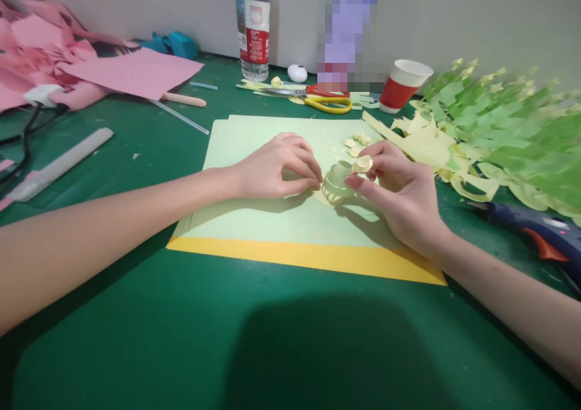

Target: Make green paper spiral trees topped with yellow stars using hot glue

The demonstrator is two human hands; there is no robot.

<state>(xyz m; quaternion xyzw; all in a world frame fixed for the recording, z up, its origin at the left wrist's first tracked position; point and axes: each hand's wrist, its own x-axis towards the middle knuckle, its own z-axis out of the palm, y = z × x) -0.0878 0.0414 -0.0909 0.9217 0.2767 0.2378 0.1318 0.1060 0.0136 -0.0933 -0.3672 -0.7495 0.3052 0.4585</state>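
Note:
My left hand (281, 167) rests on the light green paper sheets (254, 222), fingertips pinched at the left edge of a small pale yellow-green curled paper piece (336, 181). This piece has slit-like bands and a rounded base lying on the sheets. Between the thumb and fingers of my right hand (403, 186) is a small pale yellow paper flower (362, 164), raised just above and right of the curled piece. Several more small yellow paper bits (353, 145) lie behind it on the sheets.
Yellow paper (327, 259) shows under the green sheets. At right are a blue glue gun (535, 225), yellow scraps (426, 141) and green paper foliage (499, 120). Behind stand scissors (329, 103), a bottle (254, 35) and a paper cup (402, 89). Pink paper (136, 71) lies left.

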